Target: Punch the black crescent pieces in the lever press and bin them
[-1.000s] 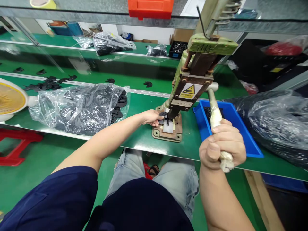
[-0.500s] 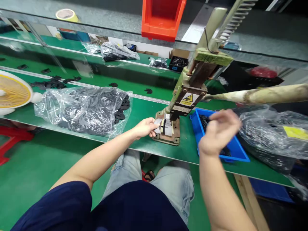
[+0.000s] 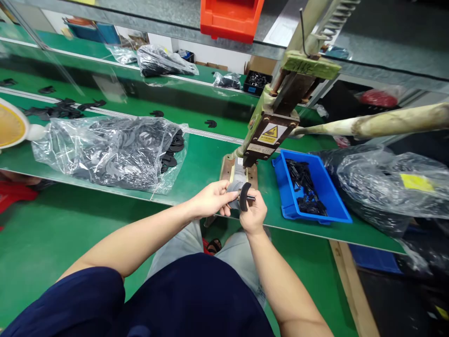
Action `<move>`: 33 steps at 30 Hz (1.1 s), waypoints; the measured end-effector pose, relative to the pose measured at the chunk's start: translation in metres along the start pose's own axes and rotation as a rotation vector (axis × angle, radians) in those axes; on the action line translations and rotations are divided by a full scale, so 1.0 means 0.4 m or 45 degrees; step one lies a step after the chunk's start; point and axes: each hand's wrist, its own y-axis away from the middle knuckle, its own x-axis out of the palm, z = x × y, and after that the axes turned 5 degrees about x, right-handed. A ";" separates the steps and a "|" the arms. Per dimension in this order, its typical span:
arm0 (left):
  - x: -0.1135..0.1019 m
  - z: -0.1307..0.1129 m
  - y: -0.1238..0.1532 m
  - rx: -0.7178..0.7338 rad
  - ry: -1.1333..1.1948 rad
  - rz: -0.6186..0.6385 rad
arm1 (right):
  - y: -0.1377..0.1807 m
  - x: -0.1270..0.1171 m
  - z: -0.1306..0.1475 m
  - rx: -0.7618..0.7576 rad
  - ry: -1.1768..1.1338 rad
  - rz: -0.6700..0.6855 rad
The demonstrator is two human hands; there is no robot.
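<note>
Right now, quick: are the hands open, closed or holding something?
Left hand: closed, pinching a curved, dark plastic-looking part.
Right hand: closed on the same part from its other side.

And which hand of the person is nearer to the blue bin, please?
Right. The right hand is to the left of the blue bin, not touching it; the left hand is farther left, across the black curved part.

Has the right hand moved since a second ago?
Yes. The right hand has moved left, judged against the press base: from the lever, to the right of that base, to the dark part at its front edge.
</note>
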 end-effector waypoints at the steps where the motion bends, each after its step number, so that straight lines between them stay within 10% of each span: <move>1: 0.002 0.000 -0.001 -0.002 0.007 0.008 | 0.003 0.000 0.000 0.000 0.009 -0.005; 8: -0.022 0.014 -0.001 0.053 -0.248 -0.083 | -0.009 -0.071 0.007 -0.154 0.191 0.180; 12: -0.016 0.009 0.016 0.473 -0.694 -0.371 | -0.017 -0.102 0.015 -0.254 0.290 0.235; 15: -0.002 0.006 0.010 0.634 -0.911 -0.300 | -0.014 -0.101 0.019 -0.310 0.315 0.255; 25: 0.015 0.031 -0.034 0.350 -0.414 -0.210 | 0.006 -0.132 0.053 -0.312 0.267 0.210; 33: 0.045 0.048 -0.055 0.008 0.105 0.167 | -0.022 -0.211 0.107 -0.087 0.350 0.311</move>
